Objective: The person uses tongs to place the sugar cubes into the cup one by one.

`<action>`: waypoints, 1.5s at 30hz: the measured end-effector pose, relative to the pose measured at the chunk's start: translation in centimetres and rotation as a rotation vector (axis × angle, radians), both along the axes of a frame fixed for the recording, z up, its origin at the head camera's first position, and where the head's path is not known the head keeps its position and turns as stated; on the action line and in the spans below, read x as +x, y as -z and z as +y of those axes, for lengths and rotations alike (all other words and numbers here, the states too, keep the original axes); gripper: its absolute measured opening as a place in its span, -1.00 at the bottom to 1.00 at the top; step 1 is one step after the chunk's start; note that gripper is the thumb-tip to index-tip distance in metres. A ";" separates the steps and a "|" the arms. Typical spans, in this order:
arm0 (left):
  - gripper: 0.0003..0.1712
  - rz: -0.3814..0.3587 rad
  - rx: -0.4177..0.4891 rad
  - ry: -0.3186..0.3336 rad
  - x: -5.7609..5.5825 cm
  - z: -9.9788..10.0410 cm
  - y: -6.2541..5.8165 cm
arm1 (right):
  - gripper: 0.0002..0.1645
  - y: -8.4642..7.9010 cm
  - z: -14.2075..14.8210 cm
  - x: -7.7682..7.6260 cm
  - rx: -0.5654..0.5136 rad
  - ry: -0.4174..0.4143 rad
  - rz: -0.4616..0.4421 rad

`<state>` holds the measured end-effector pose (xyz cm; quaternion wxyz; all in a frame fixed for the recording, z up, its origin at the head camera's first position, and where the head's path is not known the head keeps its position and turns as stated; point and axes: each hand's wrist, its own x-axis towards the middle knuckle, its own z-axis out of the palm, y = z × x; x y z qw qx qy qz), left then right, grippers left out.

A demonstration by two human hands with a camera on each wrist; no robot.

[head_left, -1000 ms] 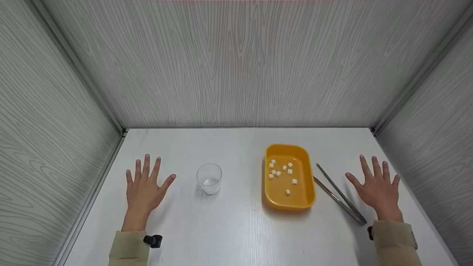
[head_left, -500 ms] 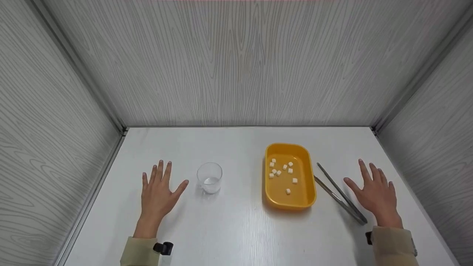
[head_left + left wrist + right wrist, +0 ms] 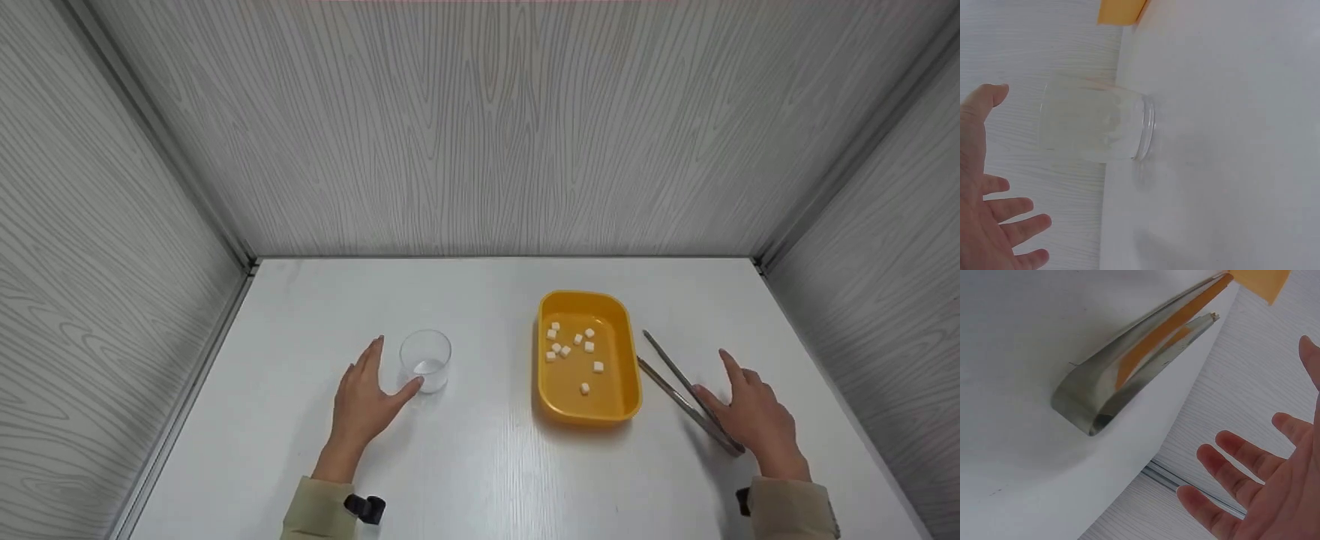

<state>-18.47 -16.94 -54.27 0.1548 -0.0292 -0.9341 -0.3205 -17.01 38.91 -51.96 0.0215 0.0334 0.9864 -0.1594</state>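
Note:
My left hand (image 3: 365, 405) reaches toward a clear drinking glass (image 3: 425, 352), its thumb overlapping the near side of the glass in the head view. In the left wrist view the spread fingers (image 3: 1019, 230) and thumb stand apart from the glass (image 3: 1092, 121). On the other side, my right hand (image 3: 757, 420) hovers beside metal tweezers (image 3: 685, 405), fingers loosely bent and holding nothing. The right wrist view shows the tweezers (image 3: 1098, 365) lying on the table with their two arms apart, and a gap between them and the fingers.
A yellow tray (image 3: 589, 419) with several small white cubes (image 3: 598, 367) stands between the glass and the tweezers. The white table (image 3: 480, 465) is bounded by a grey wood-grain back wall (image 3: 480, 135) and side walls.
My left hand has moved right, up to the glass. My right hand has shifted slightly left and its fingers have bent, nearing the tweezers. The glass, tray and tweezers stay in place.

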 end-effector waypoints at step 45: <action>0.16 -0.199 0.334 -0.030 -3.3 4.2 1.8 | -0.27 2.5 1.7 -0.4 0.002 -0.029 -0.223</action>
